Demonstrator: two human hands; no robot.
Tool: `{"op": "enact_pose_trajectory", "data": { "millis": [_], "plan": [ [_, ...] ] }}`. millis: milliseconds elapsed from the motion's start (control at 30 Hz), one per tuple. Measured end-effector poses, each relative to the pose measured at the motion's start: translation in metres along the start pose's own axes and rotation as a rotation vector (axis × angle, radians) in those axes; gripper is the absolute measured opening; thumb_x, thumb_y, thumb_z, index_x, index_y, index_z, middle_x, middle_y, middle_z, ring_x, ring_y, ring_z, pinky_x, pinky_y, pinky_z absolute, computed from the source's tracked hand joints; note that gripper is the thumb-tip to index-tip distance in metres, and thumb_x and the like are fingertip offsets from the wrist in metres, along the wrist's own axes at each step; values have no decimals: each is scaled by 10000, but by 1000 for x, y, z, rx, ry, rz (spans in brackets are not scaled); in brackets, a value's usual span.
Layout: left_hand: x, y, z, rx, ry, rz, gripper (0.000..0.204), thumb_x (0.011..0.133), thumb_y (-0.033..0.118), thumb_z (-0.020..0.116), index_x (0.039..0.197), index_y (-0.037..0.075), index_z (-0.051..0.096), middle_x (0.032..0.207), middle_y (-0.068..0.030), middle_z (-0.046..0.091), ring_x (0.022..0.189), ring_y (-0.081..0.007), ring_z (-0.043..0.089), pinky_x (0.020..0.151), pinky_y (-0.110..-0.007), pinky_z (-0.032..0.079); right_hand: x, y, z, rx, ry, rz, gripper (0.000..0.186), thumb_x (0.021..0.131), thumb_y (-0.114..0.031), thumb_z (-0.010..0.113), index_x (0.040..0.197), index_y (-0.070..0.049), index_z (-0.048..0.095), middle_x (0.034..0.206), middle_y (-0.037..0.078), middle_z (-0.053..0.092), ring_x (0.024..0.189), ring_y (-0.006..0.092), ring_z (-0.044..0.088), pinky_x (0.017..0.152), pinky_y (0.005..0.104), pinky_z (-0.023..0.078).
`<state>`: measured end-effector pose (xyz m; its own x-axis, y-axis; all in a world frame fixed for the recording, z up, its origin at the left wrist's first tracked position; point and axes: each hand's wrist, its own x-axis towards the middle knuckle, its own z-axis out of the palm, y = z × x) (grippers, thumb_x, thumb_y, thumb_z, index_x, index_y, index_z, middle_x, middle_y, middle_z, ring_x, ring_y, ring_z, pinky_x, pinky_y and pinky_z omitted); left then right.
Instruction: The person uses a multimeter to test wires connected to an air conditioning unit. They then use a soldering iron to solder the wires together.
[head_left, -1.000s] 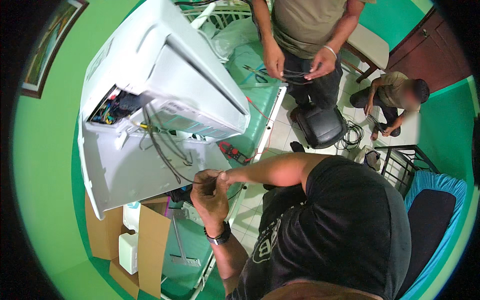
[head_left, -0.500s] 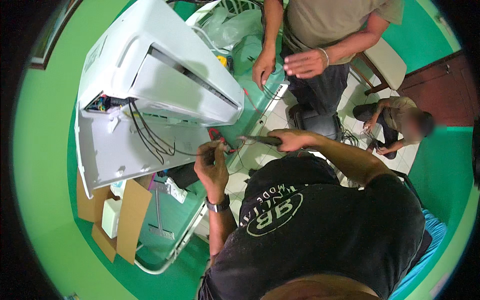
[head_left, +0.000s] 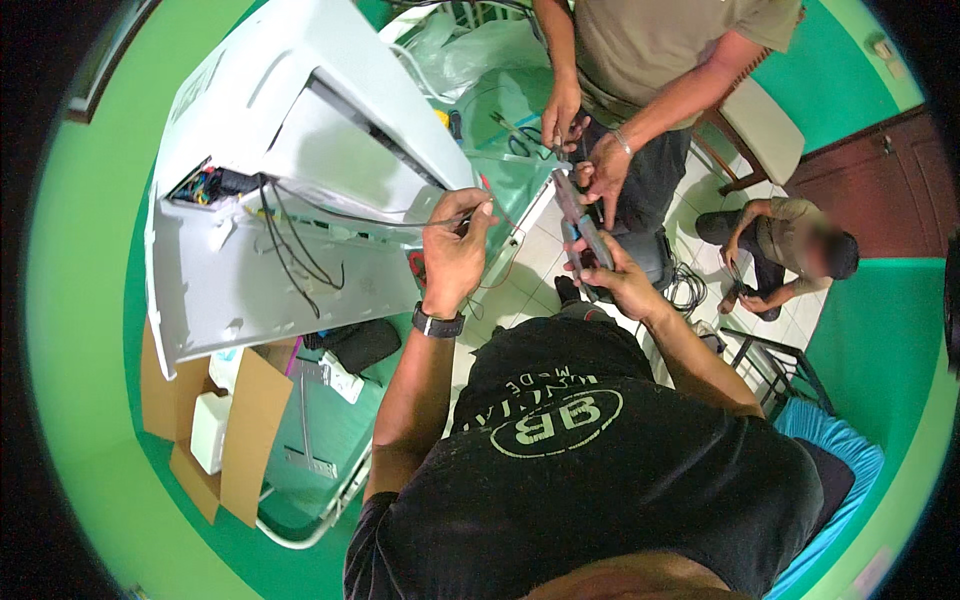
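Observation:
My left hand [head_left: 458, 250] is closed, pinching a dark cable [head_left: 375, 220] between thumb and fingers. The cable runs left to an air conditioner indoor unit [head_left: 390, 160], a long white casing whose wiring compartment [head_left: 212, 186] lies open with coloured wires inside. Other dark cables [head_left: 285, 255] hang loose beneath it. My right hand [head_left: 622, 280] grips a pair of pliers [head_left: 570, 200], grey with bits of blue, jaws pointing up toward a co-worker's hands [head_left: 605, 165]. Whether the jaws touch those hands, I cannot tell. A red tool [head_left: 416, 268] shows partly behind my left wrist.
The co-worker [head_left: 680, 50] stands across from me, fingering something thin and dark. A second person [head_left: 790, 240] crouches at the right, handling dark cable. An open cardboard box [head_left: 250, 440], a dark pouch [head_left: 365, 347] and a metal bracket [head_left: 310, 460] lie at the lower left.
My right hand has swung the pliers from pointing left to pointing up near the co-worker. My left hand moved up and right with the cable. The co-worker's hands came together lower down.

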<state>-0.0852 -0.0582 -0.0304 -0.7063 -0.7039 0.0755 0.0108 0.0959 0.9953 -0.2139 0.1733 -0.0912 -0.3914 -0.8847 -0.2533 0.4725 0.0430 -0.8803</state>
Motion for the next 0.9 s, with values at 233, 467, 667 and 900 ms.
{"op": "enact_pose_trajectory", "data": {
  "millis": [233, 467, 667, 900],
  "plan": [
    [14, -8, 9, 7, -64, -18, 106, 951, -7, 600, 1053, -21, 625, 988, -83, 620, 807, -141, 668, 739, -267, 544, -8, -1, -11, 19, 321, -83, 327, 910, -43, 629, 1215, -79, 517, 1203, 59, 576, 1086, 165, 568, 898, 320, 481],
    [6, -5, 4, 139, -37, 75, 124, 951, -11, 584, 1048, -6, 661, 979, -78, 576, 789, -146, 665, 725, -264, 525, -16, -15, -42, -247, 338, -104, 282, 921, -115, 661, 1182, -78, 559, 1166, 27, 597, 1137, 148, 516, 1035, 303, 353],
    [-9, 0, 1, 194, 0, 109, 147, 944, -7, 587, 1057, 5, 681, 949, -92, 581, 759, -156, 650, 696, -272, 513, -35, -55, -71, -282, 154, 156, 341, 951, -190, 662, 1253, -65, 565, 1170, 37, 612, 1091, 145, 573, 946, 292, 443],
    [-5, -10, 10, 208, 41, 164, 159, 968, 97, 565, 1047, 10, 672, 942, -90, 573, 712, -170, 569, 683, -284, 475, -13, -89, -67, -369, 155, 160, 362, 953, -227, 669, 1252, -54, 560, 1156, 37, 605, 1040, 155, 617, 916, 301, 458]
  ]
}}
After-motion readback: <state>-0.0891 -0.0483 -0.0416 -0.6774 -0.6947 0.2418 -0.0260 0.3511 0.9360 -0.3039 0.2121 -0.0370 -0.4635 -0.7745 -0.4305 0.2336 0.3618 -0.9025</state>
